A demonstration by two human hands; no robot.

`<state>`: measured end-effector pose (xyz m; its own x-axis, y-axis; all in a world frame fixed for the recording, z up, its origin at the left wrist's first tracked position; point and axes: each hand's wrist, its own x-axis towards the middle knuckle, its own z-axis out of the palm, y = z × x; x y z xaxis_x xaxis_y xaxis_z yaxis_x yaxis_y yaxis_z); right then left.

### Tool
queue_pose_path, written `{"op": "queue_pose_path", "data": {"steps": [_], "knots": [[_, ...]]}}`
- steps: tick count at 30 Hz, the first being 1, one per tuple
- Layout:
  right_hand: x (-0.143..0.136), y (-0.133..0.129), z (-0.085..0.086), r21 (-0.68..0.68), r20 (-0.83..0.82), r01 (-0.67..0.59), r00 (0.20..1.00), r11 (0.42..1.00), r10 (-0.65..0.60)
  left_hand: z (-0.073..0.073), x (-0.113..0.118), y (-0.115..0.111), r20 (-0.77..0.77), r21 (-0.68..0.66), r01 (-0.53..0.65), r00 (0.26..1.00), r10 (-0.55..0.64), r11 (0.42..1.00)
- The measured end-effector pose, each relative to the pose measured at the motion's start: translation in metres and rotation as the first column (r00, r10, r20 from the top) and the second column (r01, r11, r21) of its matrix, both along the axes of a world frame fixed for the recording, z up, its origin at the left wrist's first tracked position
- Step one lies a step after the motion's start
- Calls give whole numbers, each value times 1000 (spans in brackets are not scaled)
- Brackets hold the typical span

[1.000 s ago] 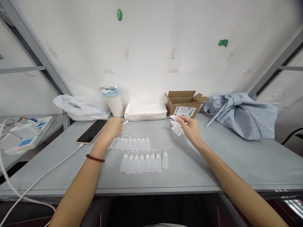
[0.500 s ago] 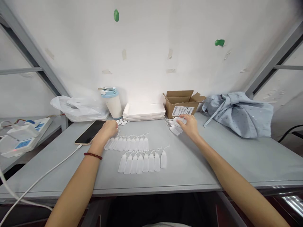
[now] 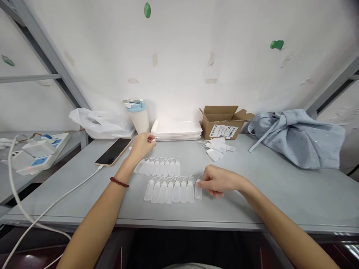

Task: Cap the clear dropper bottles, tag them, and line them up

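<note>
Two rows of small translucent squeeze bottles with thin tethered caps lie on the grey table: a back row (image 3: pixel 159 168) and a front row (image 3: pixel 169 192). My right hand (image 3: pixel 220 180) has its thumb and forefinger closed on the upper part of the rightmost front bottle (image 3: pixel 198 192), which lies slightly apart from its neighbours. Behind the back row, my left hand (image 3: pixel 141 146) is closed in a pinch, with a small white piece (image 3: pixel 153 140) at its fingertips. That hand mostly hides the little pile of white pieces. A loose heap of similar bottles (image 3: pixel 217 148) lies farther back on the right.
Along the wall stand a plastic bag (image 3: pixel 101 123), a lidded cup (image 3: pixel 140 119), a paper stack (image 3: pixel 178 130), an open cardboard box (image 3: pixel 221 125) and a blue cloth bundle (image 3: pixel 303 138). A phone (image 3: pixel 113 151) with its charging cable (image 3: pixel 58 203) lies left, beside a power strip (image 3: pixel 46 155).
My right hand has left the loose heap and come forward to the rightmost front bottle. My left hand has shifted right over the small white pieces. The view has turned slightly left.
</note>
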<state>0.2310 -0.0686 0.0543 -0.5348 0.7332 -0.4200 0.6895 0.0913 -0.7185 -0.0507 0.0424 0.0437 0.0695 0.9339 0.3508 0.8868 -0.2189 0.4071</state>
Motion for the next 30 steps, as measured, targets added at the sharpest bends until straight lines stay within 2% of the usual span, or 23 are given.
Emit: {"op": "queue_pose_path", "data": {"steps": [3,11,18,20,22,25,27,30], "knots": [[-3,0,-5,0,59,1,998,1000,-1,2,11,-7,107,34,32,994,-36,999],[-3,4,-7,-38,131,46,991,998,-40,-4,20,-10,144,12,110,983,-111,994],[3,10,-7,78,173,134,974,988,-146,2,32,-21,286,-23,153,948,-140,988],[5,13,-8,153,158,148,972,977,-172,4,36,-24,394,-68,201,905,-159,977],[5,15,-9,258,135,178,967,950,-218,5,41,-29,527,-121,277,832,-175,953],[2,18,-8,421,27,264,953,868,-303,7,51,-38,677,-172,399,712,-186,901],[0,18,-7,476,-82,338,936,812,-342,7,58,-45,733,-197,469,654,-188,861],[-3,18,-8,480,-235,443,897,758,-376,6,66,-53,772,-210,534,605,-197,819]]}}
